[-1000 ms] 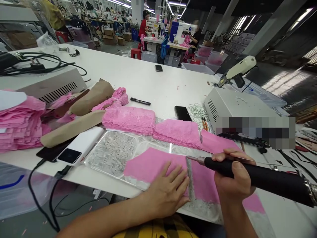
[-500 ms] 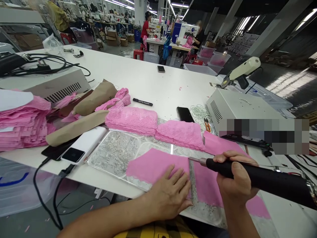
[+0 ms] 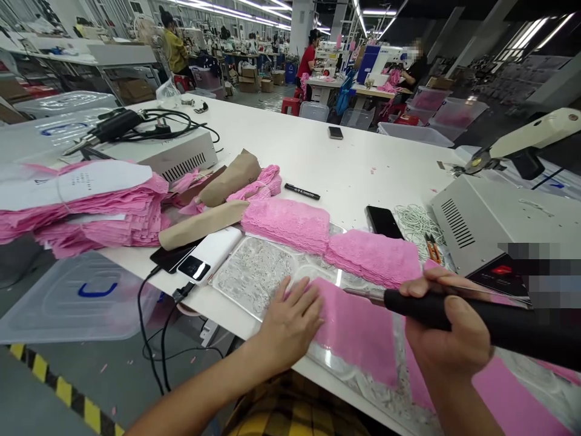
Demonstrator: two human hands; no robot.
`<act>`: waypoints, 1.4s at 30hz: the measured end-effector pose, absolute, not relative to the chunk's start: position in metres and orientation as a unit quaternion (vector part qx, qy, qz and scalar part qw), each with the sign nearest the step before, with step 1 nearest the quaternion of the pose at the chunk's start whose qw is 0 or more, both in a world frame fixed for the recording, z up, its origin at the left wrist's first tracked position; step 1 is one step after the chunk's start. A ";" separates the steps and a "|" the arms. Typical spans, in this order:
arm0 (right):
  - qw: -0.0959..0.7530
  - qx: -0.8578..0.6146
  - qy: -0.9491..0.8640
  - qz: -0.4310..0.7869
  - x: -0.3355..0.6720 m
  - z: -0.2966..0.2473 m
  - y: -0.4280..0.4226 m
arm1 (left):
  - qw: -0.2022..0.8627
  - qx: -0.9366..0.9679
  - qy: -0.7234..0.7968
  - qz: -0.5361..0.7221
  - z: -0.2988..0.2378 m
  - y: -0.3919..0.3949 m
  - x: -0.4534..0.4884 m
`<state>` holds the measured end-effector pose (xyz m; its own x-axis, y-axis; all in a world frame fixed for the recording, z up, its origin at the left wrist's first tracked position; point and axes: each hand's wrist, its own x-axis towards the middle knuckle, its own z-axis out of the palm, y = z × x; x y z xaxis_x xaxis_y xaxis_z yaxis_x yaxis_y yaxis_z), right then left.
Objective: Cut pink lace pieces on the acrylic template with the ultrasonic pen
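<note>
My left hand point(image 3: 293, 318) lies palm down with its fingers stretched out on the left end of a pink fabric panel point(image 3: 358, 336). My right hand point(image 3: 447, 327) is wrapped round the black handle of a pen-like tool point(image 3: 413, 307), whose kind I cannot make out. Its thin metal tip points left and reaches the panel's upper edge; whether it touches the cloth I cannot tell. Beneath the panel is a clear-edged, grey marble-patterned board point(image 3: 254, 266). More pink panels point(image 3: 517, 393) lie to the right, partly behind my right forearm. Just beyond are two stacks of pink lace pieces point(image 3: 285, 224) point(image 3: 374, 254).
At left are a pink fabric pile point(image 3: 104, 224), a white power bank point(image 3: 211, 254) with cables, and a grey box point(image 3: 181, 154) bearing a similar black tool point(image 3: 113, 126). A phone point(image 3: 384, 222), orange snips point(image 3: 433, 248) and another grey box point(image 3: 512, 212) stand right. People work at machines behind.
My view has turned left. My left hand has slid left across the panel to its far end. The tool's tip has moved from the panel's right corner leftward along its upper edge.
</note>
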<state>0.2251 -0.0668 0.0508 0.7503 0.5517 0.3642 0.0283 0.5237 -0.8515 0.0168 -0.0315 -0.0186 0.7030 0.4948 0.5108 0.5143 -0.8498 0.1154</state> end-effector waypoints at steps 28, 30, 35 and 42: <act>0.793 -0.447 -0.369 0.188 0.194 0.039 -0.033 | 0.016 -0.909 -0.293 -0.295 -0.024 -0.032 0.010; 0.793 -0.444 -0.373 0.186 0.193 0.039 -0.033 | 0.016 -0.909 -0.293 -0.295 -0.025 -0.032 0.010; 0.783 -0.439 -0.398 0.192 0.194 0.037 -0.034 | 0.020 -0.906 -0.291 -0.306 -0.026 -0.033 0.011; 0.785 -0.438 -0.395 0.190 0.193 0.039 -0.035 | 0.008 -0.895 -0.296 -0.333 -0.022 -0.038 -0.009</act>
<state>0.1935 -0.0351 0.0389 0.6158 0.6443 0.4535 0.0477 0.5440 -0.8377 -0.0086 -0.0380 -0.0223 0.6029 0.5252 0.6006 0.5359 -0.8243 0.1829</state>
